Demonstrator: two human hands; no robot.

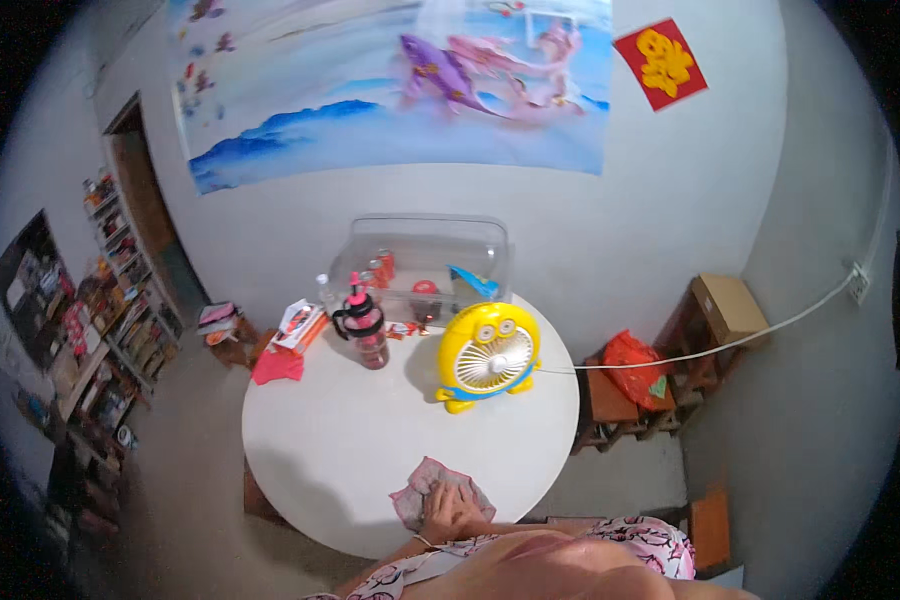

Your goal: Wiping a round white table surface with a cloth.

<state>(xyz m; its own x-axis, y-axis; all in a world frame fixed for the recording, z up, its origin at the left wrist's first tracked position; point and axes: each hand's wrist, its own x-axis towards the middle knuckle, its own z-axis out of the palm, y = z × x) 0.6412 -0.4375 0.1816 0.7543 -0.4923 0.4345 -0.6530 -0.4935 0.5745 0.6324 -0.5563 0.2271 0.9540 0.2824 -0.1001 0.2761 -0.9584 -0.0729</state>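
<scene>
A greyish-pink cloth (pixel 410 500) with a pink edge lies rumpled near the front of the round white table (pixel 310 440). My left hand (pixel 438 512) rests on it, with a thin band around the wrist. Close beside it, partly overlapping, is my right hand (pixel 463 508), its fingers stretched over the same cloth. My right forearm is hidden behind my body. Farther back on the table stands a yellow cartoon-shaped fan (pixel 498 358) with a white grille and blue base. Left of the fan is a dark-handled jug (pixel 370 340) with a pink top.
A clear plastic bin (pixel 430 235) holding several red cans stands at the table's back. A tissue box (pixel 300 325) and a pink cloth (pixel 278 366) lie at the left edge. The fan's white cord (pixel 670 358) stretches to the wall socket (pixel 858 284), above stools bearing a red bag (pixel 632 368).
</scene>
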